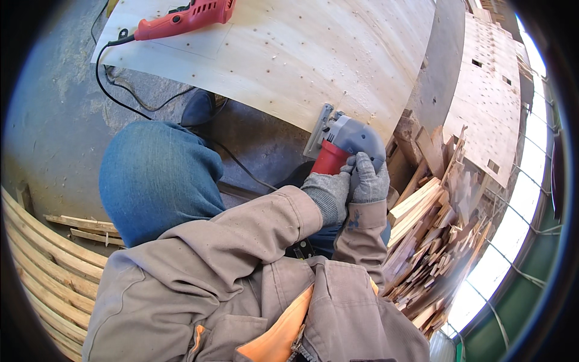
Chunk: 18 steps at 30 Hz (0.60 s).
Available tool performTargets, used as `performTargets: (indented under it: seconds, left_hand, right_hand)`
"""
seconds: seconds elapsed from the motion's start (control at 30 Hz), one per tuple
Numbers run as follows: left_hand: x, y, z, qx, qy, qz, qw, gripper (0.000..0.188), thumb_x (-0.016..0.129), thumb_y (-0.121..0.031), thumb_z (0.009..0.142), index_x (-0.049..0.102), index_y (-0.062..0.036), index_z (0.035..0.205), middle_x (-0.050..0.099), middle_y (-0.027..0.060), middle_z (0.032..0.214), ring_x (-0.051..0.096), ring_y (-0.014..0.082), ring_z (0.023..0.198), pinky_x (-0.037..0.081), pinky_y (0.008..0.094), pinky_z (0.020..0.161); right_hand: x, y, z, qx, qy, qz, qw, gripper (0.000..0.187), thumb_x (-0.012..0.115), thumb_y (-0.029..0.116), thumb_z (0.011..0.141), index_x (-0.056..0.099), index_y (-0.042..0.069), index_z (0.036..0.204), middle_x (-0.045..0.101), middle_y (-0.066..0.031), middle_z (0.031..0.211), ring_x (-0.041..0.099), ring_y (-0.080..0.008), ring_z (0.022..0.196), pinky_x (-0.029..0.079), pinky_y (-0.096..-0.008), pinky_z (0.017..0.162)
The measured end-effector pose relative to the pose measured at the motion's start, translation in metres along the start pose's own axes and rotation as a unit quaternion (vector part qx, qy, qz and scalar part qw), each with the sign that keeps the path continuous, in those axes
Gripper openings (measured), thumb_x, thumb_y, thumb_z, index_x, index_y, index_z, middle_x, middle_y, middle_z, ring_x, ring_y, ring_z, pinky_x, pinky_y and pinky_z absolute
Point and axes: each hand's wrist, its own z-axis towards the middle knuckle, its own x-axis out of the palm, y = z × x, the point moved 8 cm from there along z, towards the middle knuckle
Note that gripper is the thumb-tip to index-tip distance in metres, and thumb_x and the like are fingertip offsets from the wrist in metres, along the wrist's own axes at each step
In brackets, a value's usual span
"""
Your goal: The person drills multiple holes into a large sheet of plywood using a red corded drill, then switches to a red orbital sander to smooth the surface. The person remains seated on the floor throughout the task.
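A jigsaw [353, 137] with a grey head and red body is tilted on its side by the near edge of the plywood sheet [289, 72]. Its metal base plate [318, 131] faces up and to the left. My left hand [329, 188], in a grey knit glove, wraps around the red body. Closed fingers of my gloved right hand [369, 180] press against the lower side of the grey head. The blade and what lies under my fingertips are hidden. Wood dust is scattered over the sheet.
A red corded power tool [184, 18] lies at the sheet's far left, its black cord [102, 84] trailing to the floor. Scrap wood [431, 241] is heaped at my right, beside a long perforated board [485, 90]. Timber strips [51, 277] are stacked at lower left.
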Motion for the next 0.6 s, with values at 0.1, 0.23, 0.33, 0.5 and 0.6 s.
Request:
performTargets:
  seconds: [0.1,0.23,0.33,0.5,0.6]
  left_hand:
    - [0.001,-0.001,0.000,0.007,-0.008,0.001,1.000,0.065,0.075,-0.031,0.077,0.051,-0.0045,0.131,0.072,0.0197,0.107,0.071,0.0384,0.101,0.057,0.0467,0.087]
    - [-0.002,-0.002,0.000,0.011,-0.021,0.000,1.000,0.066,0.075,-0.030,0.077,0.051,-0.0036,0.132,0.072,0.0196,0.107,0.072,0.0379,0.099,0.057,0.0467,0.086]
    - [-0.005,-0.003,-0.002,0.013,-0.023,-0.006,1.000,0.067,0.075,-0.030,0.077,0.050,-0.0021,0.133,0.073,0.0197,0.106,0.072,0.0377,0.099,0.058,0.0466,0.086]
    - [-0.007,-0.005,-0.002,0.013,-0.014,0.000,1.000,0.067,0.075,-0.029,0.078,0.049,-0.0010,0.133,0.073,0.0200,0.106,0.072,0.0374,0.099,0.058,0.0466,0.086]
    - [-0.008,-0.005,-0.003,0.010,-0.020,0.000,1.000,0.065,0.074,-0.029,0.079,0.050,-0.0013,0.132,0.073,0.0200,0.106,0.072,0.0372,0.099,0.058,0.0467,0.086]
  right_hand:
    - [0.002,0.004,-0.002,-0.011,-0.021,0.006,1.000,0.025,0.069,0.007,0.094,0.061,-0.003,0.115,0.068,-0.0126,0.084,0.064,-0.0193,0.064,0.056,-0.0316,0.057]
    - [0.001,0.002,-0.001,-0.009,-0.025,0.015,1.000,0.023,0.069,0.006,0.094,0.060,-0.003,0.114,0.068,-0.0127,0.084,0.064,-0.0192,0.063,0.056,-0.0316,0.056]
    - [-0.001,0.001,0.001,-0.012,-0.026,0.008,1.000,0.022,0.069,0.006,0.094,0.060,-0.003,0.113,0.067,-0.0126,0.084,0.063,-0.0188,0.063,0.055,-0.0314,0.057]
    - [-0.004,0.000,0.004,-0.017,-0.008,-0.001,1.000,0.025,0.068,0.006,0.095,0.059,-0.003,0.117,0.066,-0.0126,0.085,0.063,-0.0197,0.066,0.056,-0.0325,0.060]
    - [-0.006,-0.002,0.005,-0.011,-0.001,-0.003,1.000,0.029,0.067,0.007,0.096,0.057,-0.002,0.122,0.066,-0.0129,0.086,0.064,-0.0211,0.068,0.056,-0.0340,0.063]
